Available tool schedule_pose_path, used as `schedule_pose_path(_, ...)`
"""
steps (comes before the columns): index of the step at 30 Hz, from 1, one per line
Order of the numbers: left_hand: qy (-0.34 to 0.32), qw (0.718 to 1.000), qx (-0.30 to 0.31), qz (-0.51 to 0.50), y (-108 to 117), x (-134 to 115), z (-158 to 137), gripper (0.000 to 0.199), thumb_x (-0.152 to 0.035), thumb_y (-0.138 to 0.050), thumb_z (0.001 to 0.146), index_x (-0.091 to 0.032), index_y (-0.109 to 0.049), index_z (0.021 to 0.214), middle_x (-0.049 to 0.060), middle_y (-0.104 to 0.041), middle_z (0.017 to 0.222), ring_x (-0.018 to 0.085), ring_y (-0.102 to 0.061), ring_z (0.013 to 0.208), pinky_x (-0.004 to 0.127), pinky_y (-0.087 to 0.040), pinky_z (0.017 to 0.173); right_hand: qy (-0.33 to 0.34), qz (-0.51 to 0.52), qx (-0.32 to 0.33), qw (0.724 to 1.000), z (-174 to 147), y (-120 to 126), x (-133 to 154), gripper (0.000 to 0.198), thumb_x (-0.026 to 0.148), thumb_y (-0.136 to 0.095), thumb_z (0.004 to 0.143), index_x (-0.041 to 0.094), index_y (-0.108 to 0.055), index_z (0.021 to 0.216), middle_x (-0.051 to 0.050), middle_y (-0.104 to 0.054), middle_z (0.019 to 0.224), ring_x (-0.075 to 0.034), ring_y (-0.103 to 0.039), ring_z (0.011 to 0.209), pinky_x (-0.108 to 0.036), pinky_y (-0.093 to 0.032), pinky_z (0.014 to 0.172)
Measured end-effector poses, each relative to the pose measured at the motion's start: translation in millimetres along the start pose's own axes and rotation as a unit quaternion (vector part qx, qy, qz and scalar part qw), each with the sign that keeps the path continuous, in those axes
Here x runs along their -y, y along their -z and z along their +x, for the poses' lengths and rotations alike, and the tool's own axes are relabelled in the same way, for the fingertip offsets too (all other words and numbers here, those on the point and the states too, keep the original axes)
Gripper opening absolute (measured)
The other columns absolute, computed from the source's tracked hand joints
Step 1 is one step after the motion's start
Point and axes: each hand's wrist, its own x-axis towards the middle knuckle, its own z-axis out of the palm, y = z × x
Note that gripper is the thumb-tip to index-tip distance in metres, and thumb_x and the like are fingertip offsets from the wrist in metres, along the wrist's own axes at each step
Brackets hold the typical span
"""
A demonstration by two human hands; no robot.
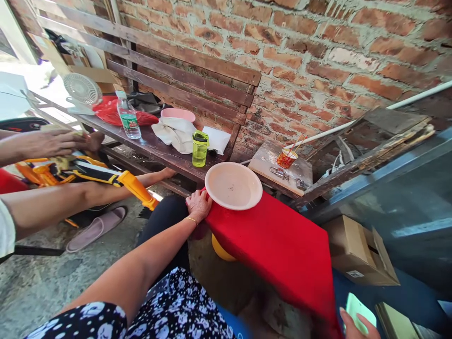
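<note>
My left hand (199, 205), with a thin bracelet at the wrist, is curled round the left edge of the red cloth (278, 235) that covers a table. Close by its fingers stands a round pale pink basin (233, 186), at the cloth's far left corner, with small dark specks on its bottom. At the lower right, my right hand (358, 325) is partly cut off by the frame; its thumb and a finger are closed on a mint-green phone (360, 310), just beyond the cloth's right edge.
A wooden bench (165, 148) holds a water bottle (129, 117), a green drinking bottle (200, 149) and a fan (82, 88). A paper cup (286, 158) stands on a board. At right is a cardboard box (360, 252). Another person's hand (56, 142) is by an orange-and-black toy (95, 172).
</note>
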Motion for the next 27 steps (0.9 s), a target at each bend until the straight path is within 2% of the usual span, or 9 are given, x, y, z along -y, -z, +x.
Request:
schedule_pose_path(2, 0.0, 1.0, -0.001, -0.003, 0, 0, 0, 0.035, -0.043, -0.045, 0.097, -0.023, -0.065, 0.117, 0.012, -0.06, 0.121, 0.03, -0.054, 0.112, 0.043, -0.035, 0.092, 0.041, 0.03, 0.012, 0.999, -18, -6, 17, 0.053, 0.083, -0.06, 0.05, 0.037, -0.061, 0.075, -0.006, -0.047, 0.054, -0.037, -0.052, 0.062, -0.056, -0.045, 0.065)
schedule_pose_path(5, 0.0, 1.0, -0.002, -0.004, 1, -1, 0, 0.035, -0.043, -0.045, 0.097, -0.023, -0.065, 0.118, 0.011, -0.06, 0.121, 0.03, -0.054, 0.112, 0.043, -0.035, 0.092, 0.172, 0.098, 0.047, 0.979, -72, -37, 78, 0.064, 0.082, -0.059, 0.063, 0.026, -0.068, 0.093, -0.011, -0.061, 0.075, -0.036, -0.059, 0.083, -0.053, -0.05, 0.079)
schedule_pose_path(9, -0.003, 1.0, -0.004, -0.002, 2, -1, 0, 0.035, -0.043, -0.046, 0.097, -0.023, -0.065, 0.117, 0.011, -0.06, 0.121, 0.03, -0.054, 0.112, 0.043, -0.035, 0.091, 0.377, 0.154, 0.123, 0.905, -164, -83, 159, 0.056, 0.069, -0.051, 0.084, 0.022, -0.068, 0.11, -0.011, -0.061, 0.101, -0.029, -0.061, 0.096, -0.044, -0.051, 0.088)
schedule_pose_path(11, -0.003, 1.0, -0.005, -0.001, 2, -1, 0, 0.034, -0.043, -0.046, 0.097, -0.023, -0.066, 0.116, 0.011, -0.061, 0.12, 0.029, -0.055, 0.111, 0.043, -0.035, 0.091, 0.446, 0.136, 0.143, 0.873, -197, -97, 180, 0.045, 0.059, -0.049, 0.091, 0.024, -0.068, 0.113, -0.011, -0.059, 0.105, -0.028, -0.06, 0.098, -0.043, -0.051, 0.088)
schedule_pose_path(13, -0.004, 1.0, -0.008, -0.001, 2, 0, 0, 0.034, -0.043, -0.045, 0.097, -0.023, -0.065, 0.116, 0.011, -0.061, 0.119, 0.029, -0.055, 0.111, 0.043, -0.035, 0.091, 0.478, 0.116, 0.145, 0.858, -211, -104, 186, 0.039, 0.053, -0.049, 0.093, 0.026, -0.068, 0.113, -0.01, -0.059, 0.107, -0.028, -0.06, 0.099, -0.044, -0.051, 0.088)
schedule_pose_path(16, -0.007, 1.0, -0.01, -0.002, 1, 0, 0, 0.034, -0.044, -0.046, 0.097, -0.023, -0.065, 0.115, 0.011, -0.061, 0.119, 0.03, -0.055, 0.11, 0.043, -0.035, 0.091, 0.452, 0.118, 0.141, 0.873, -196, -101, 171, 0.043, 0.057, -0.048, 0.091, 0.025, -0.068, 0.112, -0.01, -0.059, 0.105, -0.028, -0.06, 0.097, -0.043, -0.051, 0.086)
schedule_pose_path(20, -0.008, 1.0, -0.017, -0.009, -3, 2, 0, 0.034, -0.045, -0.046, 0.097, -0.023, -0.065, 0.115, 0.011, -0.06, 0.118, 0.03, -0.055, 0.109, 0.043, -0.035, 0.091, 0.341, 0.127, 0.131, 0.922, -135, -76, 119, 0.059, 0.072, -0.05, 0.08, 0.023, -0.067, 0.108, -0.011, -0.061, 0.097, -0.03, -0.06, 0.095, -0.045, -0.051, 0.088)
schedule_pose_path(24, -0.007, 1.0, -0.02, -0.014, -5, 2, 1, 0.034, -0.044, -0.046, 0.096, -0.023, -0.066, 0.115, 0.011, -0.06, 0.117, 0.03, -0.054, 0.109, 0.044, -0.036, 0.091, 0.17, 0.016, 0.088, 0.981, -70, -32, 45, 0.068, 0.084, -0.05, 0.065, 0.029, -0.066, 0.1, -0.011, -0.06, 0.078, -0.039, -0.059, 0.091, -0.053, -0.049, 0.084)
schedule_pose_path(27, -0.005, 1.0, -0.019, -0.015, -5, 2, 1, 0.035, -0.045, -0.045, 0.097, -0.023, -0.066, 0.115, 0.011, -0.06, 0.117, 0.031, -0.054, 0.109, 0.044, -0.036, 0.091, 0.015, -0.105, 0.078, 0.991, -42, -5, 11, 0.071, 0.087, -0.051, 0.058, 0.035, -0.065, 0.103, -0.012, -0.058, 0.074, -0.043, -0.058, 0.085, -0.054, -0.049, 0.068)
